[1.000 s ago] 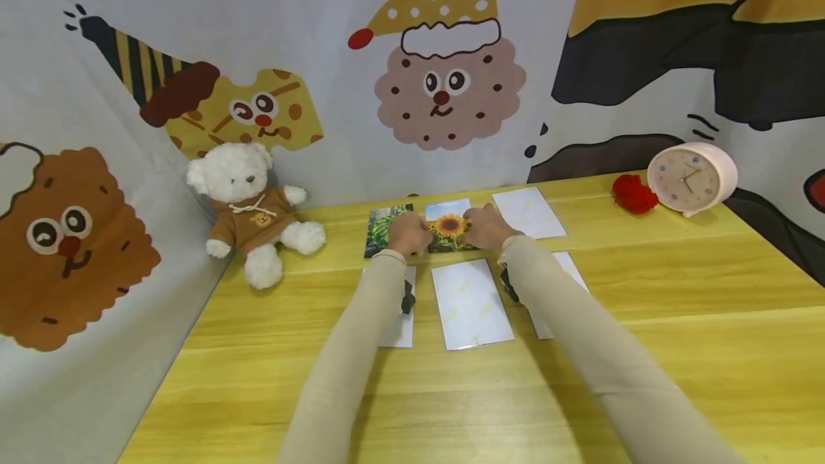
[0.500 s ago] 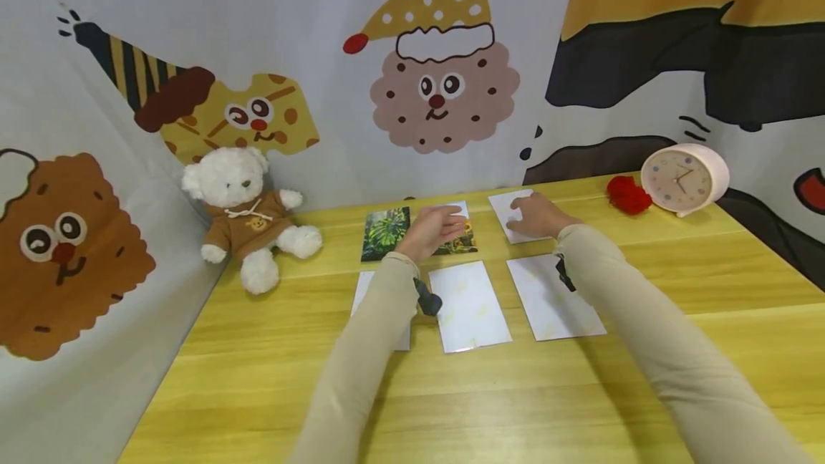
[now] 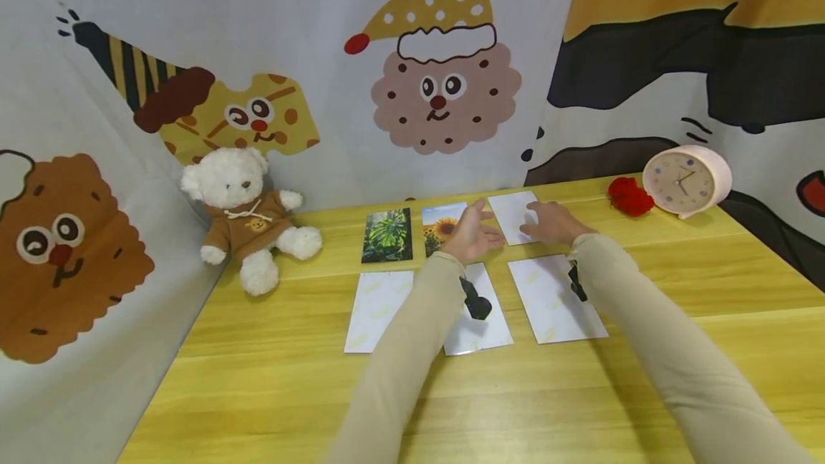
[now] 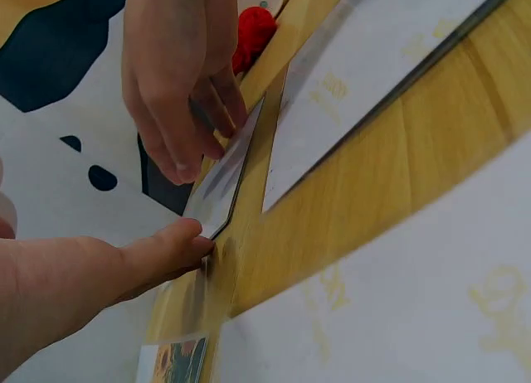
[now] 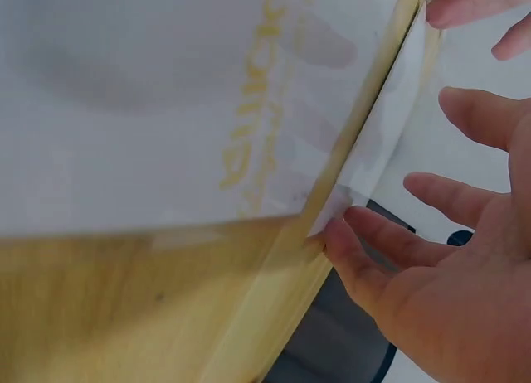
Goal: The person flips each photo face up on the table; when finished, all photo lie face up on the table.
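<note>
A white card [image 3: 513, 213] lies face down at the back right of two rows of cards. My left hand [image 3: 472, 235] reaches to its left side with fingers spread. At its right edge is my right hand [image 3: 556, 223], also with fingers apart. In the right wrist view two of that hand's fingertips [image 5: 336, 234] meet the end of the thin card [image 5: 382, 134]. The left wrist view has the card [image 4: 224, 184] between both hands. Left of it lie a sunflower picture [image 3: 442, 219], partly behind my left hand, and a green leaf picture [image 3: 387, 235].
The front row holds three white cards: left [image 3: 377, 306], middle [image 3: 486, 331] partly under my left forearm, and right [image 3: 548, 299]. A white teddy bear [image 3: 248, 224] sits at the back left. A red fluffy ball [image 3: 629, 197] and a pink clock [image 3: 686, 179] stand back right.
Both hands have left the sunflower picture. My right hand went right to the back right card first, then my left hand followed rightward to its near side.
</note>
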### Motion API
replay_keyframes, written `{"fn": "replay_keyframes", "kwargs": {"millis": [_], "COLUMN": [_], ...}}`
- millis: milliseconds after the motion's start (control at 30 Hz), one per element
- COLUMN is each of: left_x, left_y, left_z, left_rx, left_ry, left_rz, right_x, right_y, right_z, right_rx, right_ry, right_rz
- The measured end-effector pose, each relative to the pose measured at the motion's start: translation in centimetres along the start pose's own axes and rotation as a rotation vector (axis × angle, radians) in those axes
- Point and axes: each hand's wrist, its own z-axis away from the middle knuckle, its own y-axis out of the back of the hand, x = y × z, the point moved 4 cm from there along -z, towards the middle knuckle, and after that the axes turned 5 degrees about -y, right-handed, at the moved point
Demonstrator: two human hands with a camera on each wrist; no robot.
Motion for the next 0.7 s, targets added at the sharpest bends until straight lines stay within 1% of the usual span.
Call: {"fn": "replay_keyframes", "kwargs": {"millis": [133,233,300,400,533,633,700], "left_x": [-0.1,0.0,0.1,0.3,0.5,0.4,0.5], "left_y": [0.0,0.3,0.4,0.6,0.6,0.5,0.4], "left_z": [-0.4,-0.4,-0.3,-0.1,0.0,-0.1,-0.1], "left_rx": [0.059,0.101,0.119,0.130,0.100,0.054,0.027], "left_ry": [-0.018,-0.033,-0.042,-0.068,-0.106,-0.124,-0.147], "left_rz": [0.014,0.032,0.040,0.054,0.040,-0.020,-0.069], "right_x": [-0.2,-0.6,-1.0,-1.6,-2.6,-3.2,-3.4], "right_y": [-0.3,-0.5,-0.5,-0.3,-0.1,0.0,0.1], "right_z": [0.0,0.0,0.1,0.4,0.8,0.9,0.9], "right_rx": [-0.004,0.002,0.010,0.009,-0.014,-0.022,-0.022], "right_ry": [-0.030,-0.013,0.014,0.045,0.085,0.117,0.132], "right_rz": [0.017,0.045,0.050,0.002,-0.083,-0.112,-0.133]}}
